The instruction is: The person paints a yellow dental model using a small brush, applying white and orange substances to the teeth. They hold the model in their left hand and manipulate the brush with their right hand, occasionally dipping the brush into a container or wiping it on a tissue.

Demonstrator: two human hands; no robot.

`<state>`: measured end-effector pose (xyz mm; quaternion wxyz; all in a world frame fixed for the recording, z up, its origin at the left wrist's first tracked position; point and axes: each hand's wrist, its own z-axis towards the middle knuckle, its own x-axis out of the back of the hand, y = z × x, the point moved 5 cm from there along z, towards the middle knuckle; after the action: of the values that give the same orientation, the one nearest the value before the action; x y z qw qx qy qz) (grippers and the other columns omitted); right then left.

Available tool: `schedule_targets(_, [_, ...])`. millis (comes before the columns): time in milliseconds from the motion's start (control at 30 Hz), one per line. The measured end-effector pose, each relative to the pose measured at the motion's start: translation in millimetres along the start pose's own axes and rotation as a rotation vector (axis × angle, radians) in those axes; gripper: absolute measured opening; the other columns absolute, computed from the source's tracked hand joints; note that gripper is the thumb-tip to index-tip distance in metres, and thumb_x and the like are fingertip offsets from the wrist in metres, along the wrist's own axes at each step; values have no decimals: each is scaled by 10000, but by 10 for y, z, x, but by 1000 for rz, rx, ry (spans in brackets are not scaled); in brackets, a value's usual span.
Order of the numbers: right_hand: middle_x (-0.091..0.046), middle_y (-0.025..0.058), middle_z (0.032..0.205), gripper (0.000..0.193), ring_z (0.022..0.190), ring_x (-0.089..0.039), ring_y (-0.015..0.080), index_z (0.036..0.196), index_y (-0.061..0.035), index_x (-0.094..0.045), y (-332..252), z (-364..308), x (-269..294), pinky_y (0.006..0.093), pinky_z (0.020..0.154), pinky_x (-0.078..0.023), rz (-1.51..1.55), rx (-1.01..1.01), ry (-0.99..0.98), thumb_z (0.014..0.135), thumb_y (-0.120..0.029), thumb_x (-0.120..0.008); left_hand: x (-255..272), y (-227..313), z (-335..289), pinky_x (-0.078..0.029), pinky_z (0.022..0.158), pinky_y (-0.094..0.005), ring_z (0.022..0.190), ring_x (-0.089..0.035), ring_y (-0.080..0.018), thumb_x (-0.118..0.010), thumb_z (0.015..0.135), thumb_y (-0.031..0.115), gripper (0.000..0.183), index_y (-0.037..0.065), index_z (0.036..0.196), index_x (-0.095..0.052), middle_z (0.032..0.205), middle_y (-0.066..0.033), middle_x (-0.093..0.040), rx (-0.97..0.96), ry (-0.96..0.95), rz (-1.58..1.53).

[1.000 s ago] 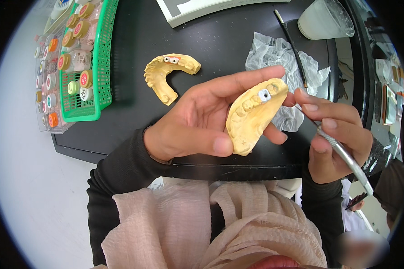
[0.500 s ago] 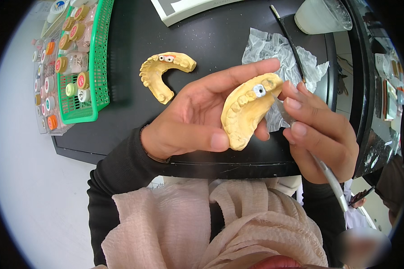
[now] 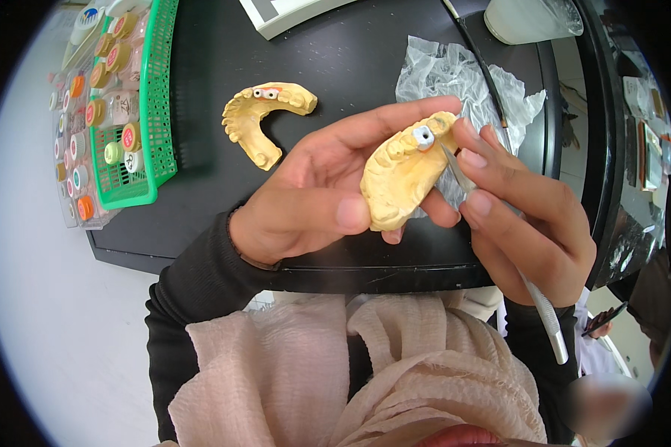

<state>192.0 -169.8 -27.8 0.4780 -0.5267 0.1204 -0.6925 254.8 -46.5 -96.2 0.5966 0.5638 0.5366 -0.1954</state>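
My left hand (image 3: 313,186) grips a yellow plaster dental model (image 3: 395,182) by its edges, tilted above the table's front. Among its teeth sits a single whitish-grey crown piece (image 3: 423,137) with a dark hole. Between the fingers of my right hand (image 3: 533,216) is a slim metal carving knife (image 3: 546,316), its handle pointing down and right. Its pointed blade lies close beside the crown piece; whether it touches the model I cannot tell. A second yellow dental model (image 3: 250,123), with two holed white pieces in a reddish section, rests on the table to the left.
A green basket (image 3: 160,97) of small capped jars stands at the left, beside a clear rack of more jars. Crumpled translucent paper (image 3: 432,71) lies at the right under a black brush (image 3: 479,59). Behind are a cloudy cup (image 3: 525,21) and a white tray (image 3: 283,18).
The dental model in my left hand has tipped and shifted slightly left. The knife's blade now shows beside the crown piece. The view has moved a little.
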Motion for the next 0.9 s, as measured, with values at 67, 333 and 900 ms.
schedule_targets(67, [-527, 247, 1048, 351, 1006, -538, 431, 1012, 59, -514, 3, -2, -5, 482, 905, -423, 4, -12, 8, 690, 198, -533, 5, -4, 2, -518, 552, -188, 785, -604, -186, -781, 555, 309, 1145, -101, 1338, -52, 1085, -185, -507, 0, 10, 9])
schedule_targets(333, [-534, 237, 1051, 349, 1005, -549, 403, 995, 47, -536, 14, -11, -10, 460, 903, -434, 2, -49, 49, 682, 200, -545, -7, -2, 19, -514, 554, -183, 731, -592, -160, -789, 540, 311, 1151, -100, 1336, -66, 1102, -171, -502, -1, 43, 20])
schedule_targets(900, [-542, 232, 1032, 287, 984, -570, 364, 1004, 28, -509, 47, -27, 3, 432, 874, -465, 15, -28, 46, 740, 125, -567, 25, -15, 15, -521, 560, -181, 758, -593, -169, -792, 534, 293, 1155, -81, 1345, -60, 1134, -158, -490, 45, 77, 5])
